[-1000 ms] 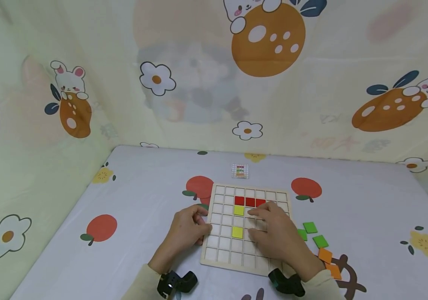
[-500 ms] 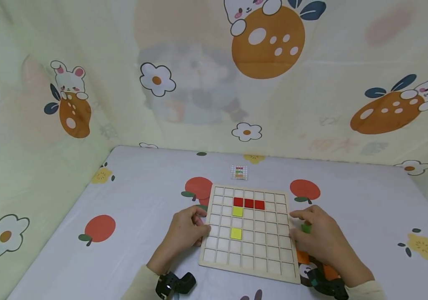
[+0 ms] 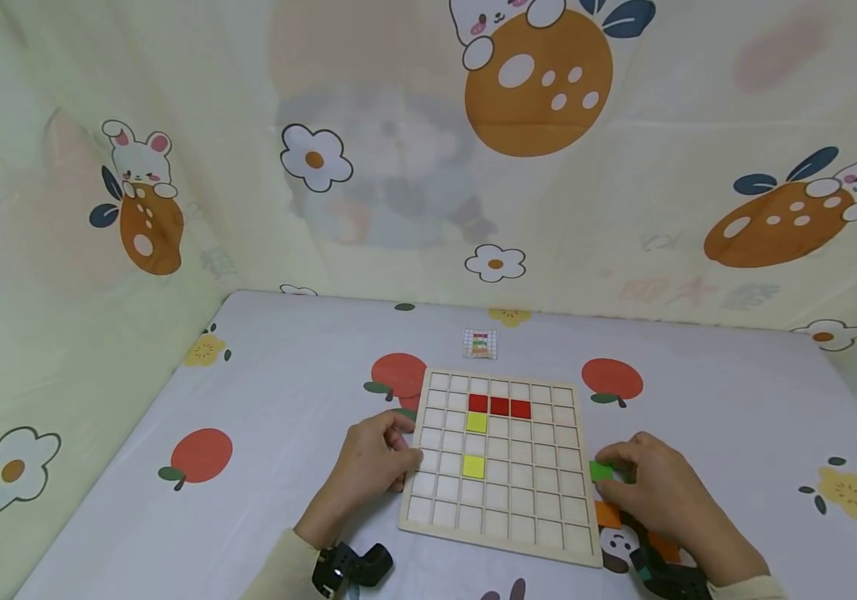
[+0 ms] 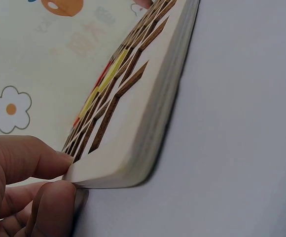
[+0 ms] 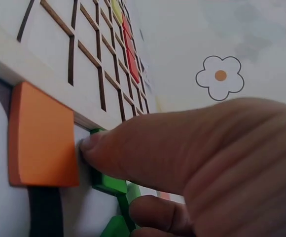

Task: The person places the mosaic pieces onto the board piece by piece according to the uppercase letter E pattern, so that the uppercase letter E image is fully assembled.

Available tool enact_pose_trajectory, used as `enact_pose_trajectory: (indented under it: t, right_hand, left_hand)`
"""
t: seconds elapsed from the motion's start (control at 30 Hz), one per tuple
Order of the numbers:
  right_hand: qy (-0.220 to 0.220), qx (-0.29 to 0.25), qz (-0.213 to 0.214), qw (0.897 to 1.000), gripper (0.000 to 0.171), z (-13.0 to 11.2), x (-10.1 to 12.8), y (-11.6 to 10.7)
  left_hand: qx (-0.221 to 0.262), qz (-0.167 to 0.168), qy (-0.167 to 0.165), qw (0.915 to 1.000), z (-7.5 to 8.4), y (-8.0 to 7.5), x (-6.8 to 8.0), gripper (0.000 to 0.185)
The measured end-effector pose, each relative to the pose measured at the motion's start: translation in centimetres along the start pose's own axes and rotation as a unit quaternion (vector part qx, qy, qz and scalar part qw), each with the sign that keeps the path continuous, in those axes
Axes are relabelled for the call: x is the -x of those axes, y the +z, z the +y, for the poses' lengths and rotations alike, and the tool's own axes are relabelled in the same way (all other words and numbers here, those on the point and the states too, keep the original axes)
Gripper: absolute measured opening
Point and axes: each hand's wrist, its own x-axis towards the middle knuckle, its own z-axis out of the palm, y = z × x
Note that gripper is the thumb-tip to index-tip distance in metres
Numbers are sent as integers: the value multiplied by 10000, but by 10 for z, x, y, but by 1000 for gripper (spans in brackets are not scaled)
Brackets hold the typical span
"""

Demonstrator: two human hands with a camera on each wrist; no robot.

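A wooden grid board lies on the table, with three red tiles in a row and two yellow tiles in its cells. At the board's left edge my left hand pinches the rim, thumb against fingers, as the left wrist view shows. Beyond the right edge, my right hand is at a green tile, index finger and thumb about it. The thumb overlaps this tile in the right wrist view; whether the fingers press on it is hidden. More green tiles lie behind.
An orange tile lies beside the board's right edge, another by the right wrist. Above the board stands a small printed card with a coloured grid pattern. A patterned curtain hangs behind the table.
My right hand has moved from over the board, past its right edge, to the green tile by the edge. My left hand stays at the left edge. The coloured tiles on the board look unchanged.
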Motion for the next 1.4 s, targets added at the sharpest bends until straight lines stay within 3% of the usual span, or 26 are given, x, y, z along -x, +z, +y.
enact_pose_trajectory:
  t: [0.37, 0.67, 0.97, 1.4]
  right_hand:
    - [209, -447, -76, 9988, 20, -1, 4, -3]
    - [98, -923, 243, 9954, 14, -5, 7, -7]
    - [-208, -1776, 3, 9839, 16, -38, -9, 2]
    - [-439, -2448, -370, 9679, 12, -80, -46, 29]
  left_hand:
    - [-6, 13, 8, 10000, 0, -1, 0, 31]
    - [-12, -11, 13, 10000, 0, -2, -1, 32]
    - [0, 1, 12, 10000, -1, -2, -1, 31]
    - [27, -2, -37, 10000, 0, -1, -1, 31]
